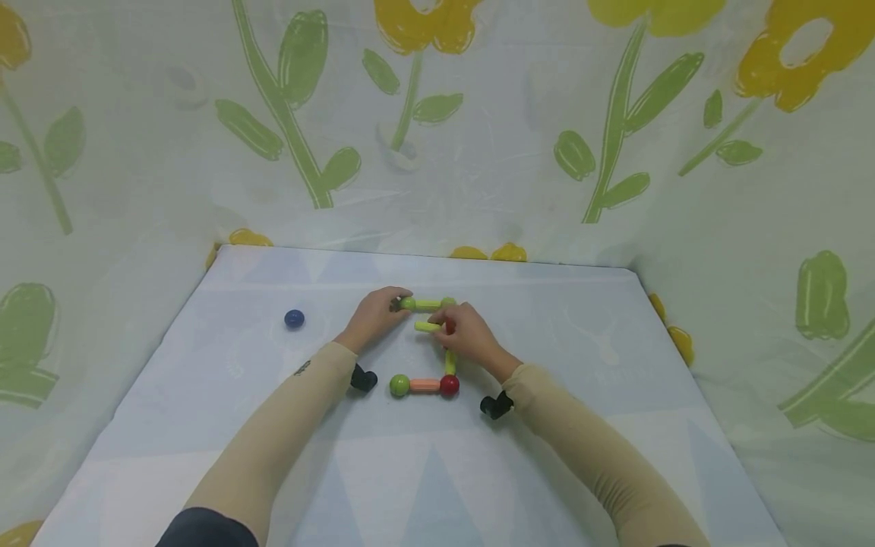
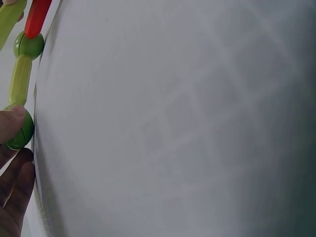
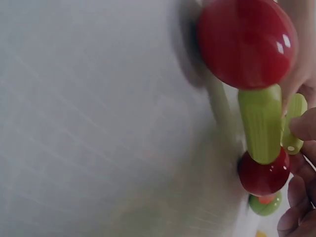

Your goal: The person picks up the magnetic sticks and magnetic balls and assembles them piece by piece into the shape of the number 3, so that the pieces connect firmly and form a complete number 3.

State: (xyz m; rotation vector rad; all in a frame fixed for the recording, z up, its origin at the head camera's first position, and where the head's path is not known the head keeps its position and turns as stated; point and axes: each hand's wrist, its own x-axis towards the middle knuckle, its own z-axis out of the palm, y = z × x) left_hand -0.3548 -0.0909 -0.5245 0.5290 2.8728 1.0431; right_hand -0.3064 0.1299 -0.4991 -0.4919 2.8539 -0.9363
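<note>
In the head view my left hand (image 1: 377, 315) pinches a green ball (image 1: 407, 304) at the far left end of a joined shape of balls and rods. From it a yellow-green rod (image 1: 428, 305) runs to a second green ball (image 2: 28, 45), where a red rod (image 2: 38, 17) joins. My right hand (image 1: 473, 338) pinches a separate yellow-green rod (image 3: 295, 123) above the shape, partly covering the middle red ball (image 3: 266, 174). Another yellow-green rod (image 1: 450, 362) leads to a near red ball (image 1: 449, 386), then an orange rod (image 1: 424, 385) and a green ball (image 1: 399, 385).
A dark blue ball (image 1: 294, 319) lies by itself on the left of the pale patterned tabletop (image 1: 560, 471). Behind and beside the table hangs a flower-print sheet (image 1: 478, 167). Small black devices (image 1: 497, 406) are worn at both wrists.
</note>
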